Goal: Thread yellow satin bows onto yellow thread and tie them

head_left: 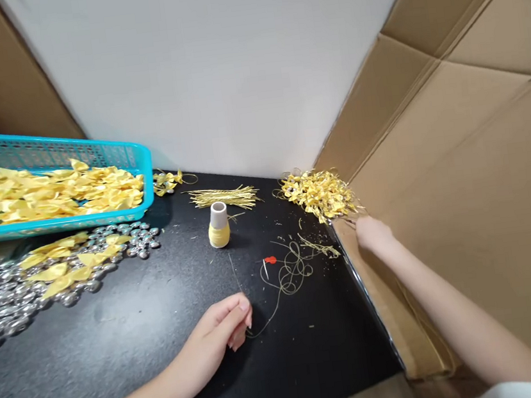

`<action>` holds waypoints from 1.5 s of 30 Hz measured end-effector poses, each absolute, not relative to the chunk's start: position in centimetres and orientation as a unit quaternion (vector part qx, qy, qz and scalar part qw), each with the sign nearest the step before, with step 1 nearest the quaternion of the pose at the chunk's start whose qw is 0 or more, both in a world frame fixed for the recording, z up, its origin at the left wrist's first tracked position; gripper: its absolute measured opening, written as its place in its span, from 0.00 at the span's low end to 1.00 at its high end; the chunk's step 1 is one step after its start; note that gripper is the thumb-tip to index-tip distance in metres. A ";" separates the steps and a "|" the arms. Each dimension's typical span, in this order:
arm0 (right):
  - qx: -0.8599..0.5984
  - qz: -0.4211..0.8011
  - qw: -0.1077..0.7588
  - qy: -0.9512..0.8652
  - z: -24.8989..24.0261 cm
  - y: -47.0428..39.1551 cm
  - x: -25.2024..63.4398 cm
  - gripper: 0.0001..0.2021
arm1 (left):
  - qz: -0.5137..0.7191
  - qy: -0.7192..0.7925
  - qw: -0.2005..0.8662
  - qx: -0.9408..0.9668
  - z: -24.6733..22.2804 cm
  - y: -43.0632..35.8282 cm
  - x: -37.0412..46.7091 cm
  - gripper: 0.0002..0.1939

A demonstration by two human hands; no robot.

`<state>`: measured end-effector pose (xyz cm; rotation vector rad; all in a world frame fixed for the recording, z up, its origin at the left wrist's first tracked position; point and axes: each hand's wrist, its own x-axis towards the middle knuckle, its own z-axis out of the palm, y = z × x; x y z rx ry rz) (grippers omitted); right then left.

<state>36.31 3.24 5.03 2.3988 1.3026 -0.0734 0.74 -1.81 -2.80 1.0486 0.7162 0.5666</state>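
Observation:
My left hand is closed in a pinch on a thin thread above the black table, in front of the thread spool. The thread runs toward loose coils, beside a red piece and a needle-like white piece. At the table's right edge, my right hand is closed near the pile of yellow bows. A thin dark object sticks out from its fingers, too small to name.
A blue basket of yellow ribbon pieces stands at the back left, with silver beads before it. Yellow cords lie behind the spool. Cardboard rises on the right, and a white wall stands behind.

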 end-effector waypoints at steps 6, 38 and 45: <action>0.852 -0.001 0.250 0.460 3.0 1.2 33.8 0.19 | 0.260 0.334 0.753 0.503 -2.9 -1.9 0.5 0.23; 0.842 0.069 -0.232 0.483 11.6 4.5 41.3 0.09 | 0.246 0.335 0.729 0.544 -3.6 -1.8 0.4 0.27; 0.891 0.092 -0.207 0.394 6.2 2.8 44.1 0.17 | 0.262 0.337 0.727 0.538 -3.3 -1.9 0.2 0.25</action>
